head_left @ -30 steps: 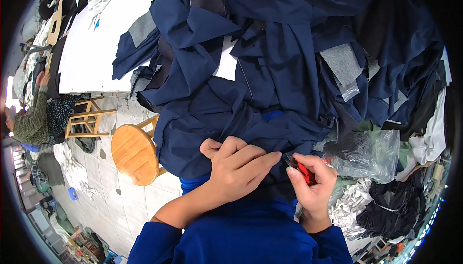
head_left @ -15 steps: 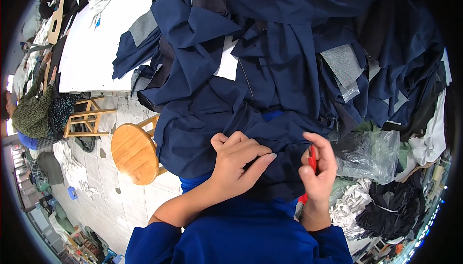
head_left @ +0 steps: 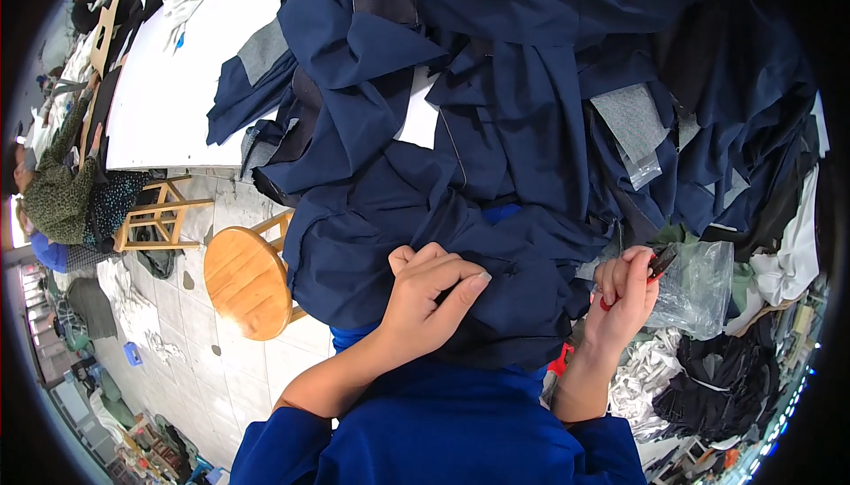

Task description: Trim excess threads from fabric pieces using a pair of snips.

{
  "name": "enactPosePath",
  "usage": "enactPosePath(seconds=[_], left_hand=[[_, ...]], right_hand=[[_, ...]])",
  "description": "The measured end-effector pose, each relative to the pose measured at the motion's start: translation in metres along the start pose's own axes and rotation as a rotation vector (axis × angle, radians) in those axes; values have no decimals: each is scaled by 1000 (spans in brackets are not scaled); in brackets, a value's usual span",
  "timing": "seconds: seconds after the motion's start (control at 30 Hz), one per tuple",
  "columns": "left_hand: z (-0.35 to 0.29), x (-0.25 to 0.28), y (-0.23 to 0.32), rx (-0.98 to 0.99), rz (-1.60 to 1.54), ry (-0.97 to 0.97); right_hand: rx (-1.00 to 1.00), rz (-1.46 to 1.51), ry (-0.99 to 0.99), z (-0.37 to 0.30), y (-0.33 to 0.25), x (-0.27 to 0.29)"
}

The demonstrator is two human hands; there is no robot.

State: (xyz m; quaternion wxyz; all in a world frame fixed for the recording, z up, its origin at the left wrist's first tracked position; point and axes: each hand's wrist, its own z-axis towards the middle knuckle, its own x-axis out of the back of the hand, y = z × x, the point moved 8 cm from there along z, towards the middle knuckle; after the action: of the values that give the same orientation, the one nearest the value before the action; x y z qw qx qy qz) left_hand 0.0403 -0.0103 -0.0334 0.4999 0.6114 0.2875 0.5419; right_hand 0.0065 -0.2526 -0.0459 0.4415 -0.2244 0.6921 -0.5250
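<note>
My left hand (head_left: 431, 293) pinches a fold of a dark navy garment (head_left: 416, 228) that lies bunched in front of me on the table edge. To its right, my right hand (head_left: 627, 288) is closed around small red-handled thread snips (head_left: 655, 265), held just off the cloth's right side, next to a clear plastic bag (head_left: 699, 286). A big heap of the same navy garments (head_left: 549, 60) with grey lining patches covers the table beyond.
A white table top (head_left: 168, 86) shows at the upper left. A round wooden stool (head_left: 246, 281) stands on the tiled floor left of me, another wooden stool (head_left: 155, 215) behind it. A seated person (head_left: 62, 193) is at the far left. Black and white fabric (head_left: 708, 379) is piled at lower right.
My right hand has moved right and up, away from the left hand, carrying the snips. My left hand has gathered the navy cloth into a tighter fold.
</note>
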Motion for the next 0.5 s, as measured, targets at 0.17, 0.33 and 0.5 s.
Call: enactPosePath(seconds=[0.17, 0.33, 0.5], left_hand=[[-1, -2, -4, 17, -32, -21], [-2, -9, -4, 38, -92, -114], [-9, -9, -20, 230, -417, -133]], right_hand=[[-110, -270, -292, -20, 14, -30], [-108, -543, -451, -34, 30, -57], [-75, 35, 27, 8, 15, -9]])
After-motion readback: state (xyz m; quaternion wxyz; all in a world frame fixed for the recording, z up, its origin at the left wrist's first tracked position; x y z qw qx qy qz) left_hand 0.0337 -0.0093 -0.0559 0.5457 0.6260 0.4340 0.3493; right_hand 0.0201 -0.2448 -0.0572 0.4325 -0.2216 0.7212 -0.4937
